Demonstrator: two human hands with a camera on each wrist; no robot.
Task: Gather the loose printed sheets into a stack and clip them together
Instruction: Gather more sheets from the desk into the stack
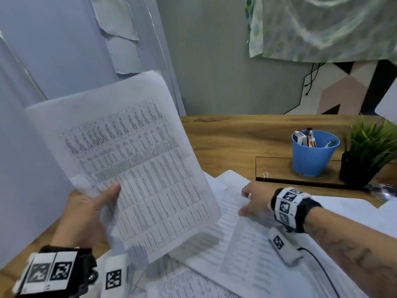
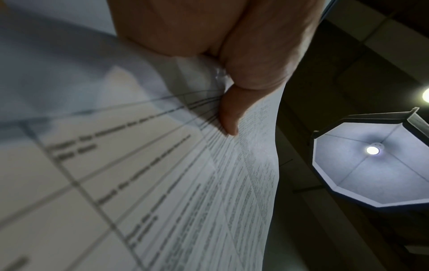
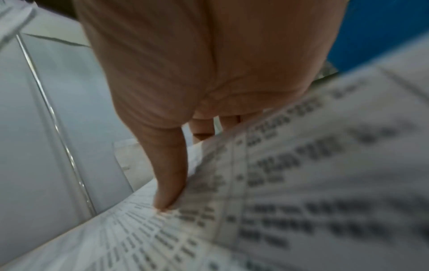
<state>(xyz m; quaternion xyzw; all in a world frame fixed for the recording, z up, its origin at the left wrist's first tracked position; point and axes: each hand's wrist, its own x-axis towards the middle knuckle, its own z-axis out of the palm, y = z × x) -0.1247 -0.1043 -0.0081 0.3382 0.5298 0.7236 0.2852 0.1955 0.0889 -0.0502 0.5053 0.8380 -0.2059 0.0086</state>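
Note:
My left hand (image 1: pixel 90 209) holds a bundle of printed table sheets (image 1: pixel 139 160) raised and tilted above the table's left side, thumb on the front. The left wrist view shows that thumb (image 2: pixel 230 113) pinching the sheets (image 2: pixel 185 183). My right hand (image 1: pixel 255 203) reaches over the loose sheets (image 1: pixel 214 276) spread on the table and pinches the edge of one sheet (image 1: pixel 247 250). In the right wrist view the thumb (image 3: pixel 169 174) lies on that sheet (image 3: pixel 278 201), with fingers behind its edge. A small binder clip (image 1: pixel 266 175) stands at the edge of a wooden tray.
The wooden tray (image 1: pixel 277 168) carries a blue cup (image 1: pixel 313 153) of small items and a potted plant (image 1: pixel 363 160) at the back right. A pale wall (image 1: pixel 32 61) closes the left side. A black cable (image 1: pixel 322 267) runs over the papers. A lit lamp (image 2: pixel 371 161) hangs overhead.

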